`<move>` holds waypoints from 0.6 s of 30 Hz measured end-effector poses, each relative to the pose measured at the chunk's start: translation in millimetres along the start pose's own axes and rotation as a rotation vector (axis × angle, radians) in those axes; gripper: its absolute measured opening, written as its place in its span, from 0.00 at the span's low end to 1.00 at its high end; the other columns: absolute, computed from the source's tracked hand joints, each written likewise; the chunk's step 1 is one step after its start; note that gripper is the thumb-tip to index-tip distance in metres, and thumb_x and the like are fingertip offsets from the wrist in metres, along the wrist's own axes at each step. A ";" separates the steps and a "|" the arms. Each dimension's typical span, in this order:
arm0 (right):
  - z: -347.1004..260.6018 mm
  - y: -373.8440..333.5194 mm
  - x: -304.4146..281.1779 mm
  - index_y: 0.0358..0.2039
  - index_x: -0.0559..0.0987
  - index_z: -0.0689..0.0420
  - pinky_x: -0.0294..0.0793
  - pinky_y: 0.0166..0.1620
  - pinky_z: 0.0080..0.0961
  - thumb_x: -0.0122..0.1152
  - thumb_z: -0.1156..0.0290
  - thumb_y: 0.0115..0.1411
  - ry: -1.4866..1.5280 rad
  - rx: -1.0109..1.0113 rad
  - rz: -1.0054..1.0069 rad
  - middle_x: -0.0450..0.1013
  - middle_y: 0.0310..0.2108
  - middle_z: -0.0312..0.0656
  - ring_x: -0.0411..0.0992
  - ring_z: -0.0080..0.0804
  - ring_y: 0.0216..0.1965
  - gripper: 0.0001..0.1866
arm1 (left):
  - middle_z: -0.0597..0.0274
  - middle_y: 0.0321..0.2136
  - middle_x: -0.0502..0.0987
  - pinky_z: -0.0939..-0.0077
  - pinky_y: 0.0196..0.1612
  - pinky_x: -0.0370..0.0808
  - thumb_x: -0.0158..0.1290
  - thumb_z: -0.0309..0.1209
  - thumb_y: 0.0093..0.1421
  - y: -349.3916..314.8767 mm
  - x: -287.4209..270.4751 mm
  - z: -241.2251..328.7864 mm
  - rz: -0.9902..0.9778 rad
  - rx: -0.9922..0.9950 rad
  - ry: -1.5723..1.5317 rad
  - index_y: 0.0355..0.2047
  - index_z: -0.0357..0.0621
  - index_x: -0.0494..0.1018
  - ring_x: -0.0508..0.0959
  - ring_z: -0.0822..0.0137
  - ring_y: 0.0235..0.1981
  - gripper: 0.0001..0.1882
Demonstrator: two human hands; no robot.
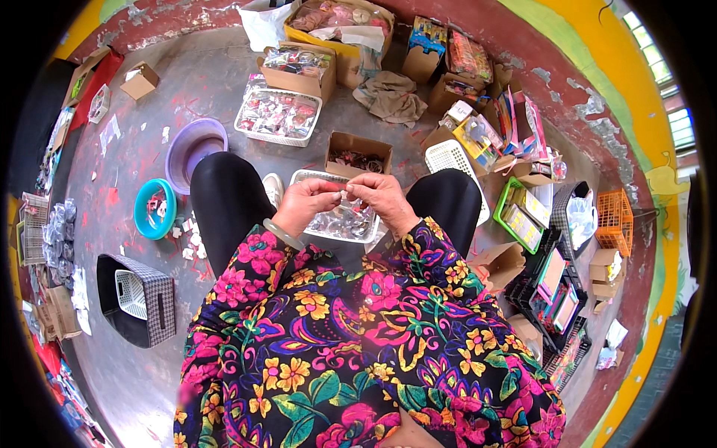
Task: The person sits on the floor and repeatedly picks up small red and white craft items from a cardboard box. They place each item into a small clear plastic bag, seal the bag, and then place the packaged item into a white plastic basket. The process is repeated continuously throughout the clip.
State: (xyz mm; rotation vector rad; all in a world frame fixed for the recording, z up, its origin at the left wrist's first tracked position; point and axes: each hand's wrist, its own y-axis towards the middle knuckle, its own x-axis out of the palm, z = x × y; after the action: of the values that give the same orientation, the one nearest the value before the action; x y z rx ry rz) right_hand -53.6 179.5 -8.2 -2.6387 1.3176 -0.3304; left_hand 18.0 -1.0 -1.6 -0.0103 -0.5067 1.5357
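On the left, a teal basin (140,211) and a purple basin (196,149) sit on the floor. Nearer the middle, the left hand (305,204) is closed, thumb and fingertips pinching a small pale piece (344,196) above a white basket (340,238) of wrapped items. The piece lies between both hands' fingertips, mostly covered; which way it points, and its long axis, I cannot tell. The right hand (385,200) pinches it from the other side, fingers curled.
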 end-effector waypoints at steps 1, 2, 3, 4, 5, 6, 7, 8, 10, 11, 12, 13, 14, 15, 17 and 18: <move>-0.8 -0.7 0.2 0.31 0.78 0.59 0.64 0.26 0.12 0.58 0.68 0.54 0.004 0.008 -0.004 0.73 0.24 0.31 0.68 0.14 0.25 0.08 | 0.61 0.31 0.76 0.84 0.36 0.73 0.52 0.28 0.56 0.8 -0.9 -1.4 0.003 -0.002 -0.006 0.37 0.35 0.73 0.76 0.74 0.31 0.10; -4.2 -2.3 1.1 0.31 0.78 0.59 0.64 0.26 0.12 0.58 0.68 0.54 0.006 0.016 -0.009 0.73 0.24 0.31 0.68 0.14 0.25 0.08 | 0.61 0.30 0.76 0.84 0.36 0.73 0.52 0.29 0.57 1.5 -1.4 -2.5 0.006 -0.003 -0.012 0.37 0.36 0.73 0.76 0.74 0.31 0.10; -6.3 -3.2 1.9 0.31 0.78 0.59 0.64 0.26 0.12 0.58 0.68 0.54 0.009 0.024 -0.013 0.72 0.23 0.31 0.67 0.14 0.25 0.08 | 0.61 0.30 0.76 0.83 0.36 0.73 0.52 0.29 0.57 1.7 -1.5 -2.4 0.015 -0.018 -0.014 0.36 0.36 0.73 0.76 0.74 0.31 0.10; -6.5 -3.4 2.4 0.31 0.78 0.59 0.64 0.25 0.12 0.58 0.68 0.53 0.009 0.007 -0.017 0.72 0.23 0.31 0.67 0.14 0.24 0.09 | 0.61 0.30 0.77 0.83 0.36 0.73 0.52 0.30 0.57 1.8 -1.4 -2.0 0.025 -0.034 -0.015 0.36 0.36 0.73 0.76 0.74 0.31 0.10; -6.7 -3.5 2.6 0.31 0.78 0.59 0.63 0.25 0.11 0.58 0.68 0.53 0.009 -0.011 -0.018 0.72 0.23 0.30 0.67 0.14 0.24 0.09 | 0.61 0.29 0.77 0.83 0.36 0.73 0.51 0.30 0.57 2.2 -1.2 -1.8 0.032 -0.050 -0.015 0.36 0.36 0.74 0.76 0.74 0.31 0.10; -6.8 -3.5 2.7 0.31 0.78 0.60 0.63 0.25 0.11 0.59 0.68 0.53 0.010 -0.029 -0.021 0.72 0.23 0.30 0.67 0.14 0.24 0.09 | 0.61 0.29 0.77 0.83 0.35 0.73 0.51 0.31 0.57 2.3 -1.3 -2.0 0.031 -0.040 -0.012 0.36 0.36 0.74 0.76 0.74 0.31 0.10; -6.7 -3.5 2.6 0.31 0.78 0.60 0.63 0.25 0.11 0.58 0.68 0.53 0.010 -0.023 -0.020 0.72 0.23 0.30 0.67 0.14 0.24 0.09 | 0.61 0.29 0.77 0.83 0.35 0.73 0.51 0.31 0.58 2.4 -1.6 -2.4 0.030 -0.029 -0.009 0.35 0.36 0.74 0.76 0.74 0.31 0.10; -6.5 -3.5 2.4 0.31 0.78 0.60 0.63 0.25 0.11 0.58 0.68 0.53 0.009 -0.018 -0.019 0.72 0.23 0.30 0.66 0.14 0.24 0.09 | 0.61 0.29 0.77 0.83 0.35 0.73 0.51 0.31 0.58 2.4 -1.8 -2.7 0.028 -0.018 -0.006 0.35 0.36 0.74 0.76 0.74 0.31 0.11; -6.9 -3.8 2.5 0.30 0.78 0.60 0.63 0.25 0.11 0.58 0.68 0.53 0.009 -0.004 -0.011 0.72 0.23 0.30 0.66 0.14 0.23 0.08 | 0.61 0.29 0.77 0.83 0.35 0.73 0.51 0.31 0.57 1.7 -1.0 -1.6 0.037 -0.036 -0.011 0.35 0.36 0.74 0.76 0.73 0.31 0.10; -7.6 -4.3 2.9 0.30 0.78 0.60 0.63 0.25 0.11 0.58 0.68 0.53 0.010 0.005 -0.004 0.72 0.23 0.31 0.66 0.14 0.23 0.08 | 0.61 0.29 0.77 0.83 0.35 0.73 0.51 0.31 0.57 1.2 -0.3 -0.8 0.041 -0.045 -0.013 0.35 0.36 0.74 0.76 0.73 0.31 0.10; -8.4 -4.7 3.3 0.30 0.78 0.59 0.63 0.25 0.11 0.58 0.68 0.53 0.012 0.013 0.002 0.72 0.23 0.31 0.66 0.14 0.23 0.08 | 0.61 0.29 0.77 0.83 0.35 0.73 0.51 0.31 0.57 0.3 0.4 0.5 0.047 -0.066 -0.013 0.35 0.36 0.74 0.76 0.73 0.31 0.10; -9.4 -5.1 3.6 0.30 0.78 0.59 0.63 0.25 0.11 0.57 0.68 0.54 0.008 0.020 0.003 0.72 0.23 0.31 0.66 0.14 0.23 0.08 | 0.61 0.30 0.77 0.83 0.35 0.73 0.51 0.31 0.57 -0.8 1.3 2.3 0.052 -0.088 -0.013 0.35 0.36 0.74 0.77 0.73 0.32 0.10; -10.5 -5.5 3.8 0.30 0.78 0.59 0.63 0.24 0.11 0.57 0.68 0.54 0.004 0.027 0.004 0.72 0.23 0.31 0.67 0.15 0.23 0.08 | 0.61 0.30 0.77 0.83 0.35 0.73 0.51 0.31 0.57 -1.9 2.2 4.1 0.058 -0.109 -0.015 0.36 0.36 0.74 0.77 0.72 0.32 0.10; -11.0 -5.7 3.8 0.30 0.77 0.59 0.62 0.24 0.11 0.57 0.68 0.54 0.000 0.035 0.004 0.72 0.23 0.31 0.67 0.15 0.23 0.08 | 0.60 0.31 0.77 0.82 0.34 0.73 0.51 0.30 0.57 -3.0 3.4 6.2 0.058 -0.113 -0.020 0.36 0.36 0.73 0.77 0.72 0.32 0.10; -7.8 -4.7 2.8 0.30 0.77 0.59 0.62 0.24 0.11 0.56 0.69 0.54 0.030 0.028 0.002 0.72 0.23 0.32 0.67 0.15 0.23 0.08 | 0.60 0.31 0.76 0.82 0.34 0.73 0.51 0.30 0.57 -4.9 5.4 9.4 0.061 -0.121 -0.029 0.36 0.36 0.73 0.77 0.72 0.33 0.10; -6.7 -4.3 2.7 0.30 0.77 0.59 0.62 0.24 0.11 0.56 0.69 0.54 0.046 0.025 0.001 0.72 0.23 0.32 0.67 0.15 0.23 0.07 | 0.59 0.31 0.76 0.82 0.34 0.74 0.51 0.28 0.57 -5.0 5.9 9.2 0.067 -0.124 -0.038 0.36 0.36 0.73 0.77 0.71 0.33 0.10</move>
State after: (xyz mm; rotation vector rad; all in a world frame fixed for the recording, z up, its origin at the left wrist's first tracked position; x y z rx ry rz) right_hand -50.6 179.6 -0.4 -2.6249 1.3187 -0.4072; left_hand 19.6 1.6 10.0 -0.0949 -0.6368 1.5700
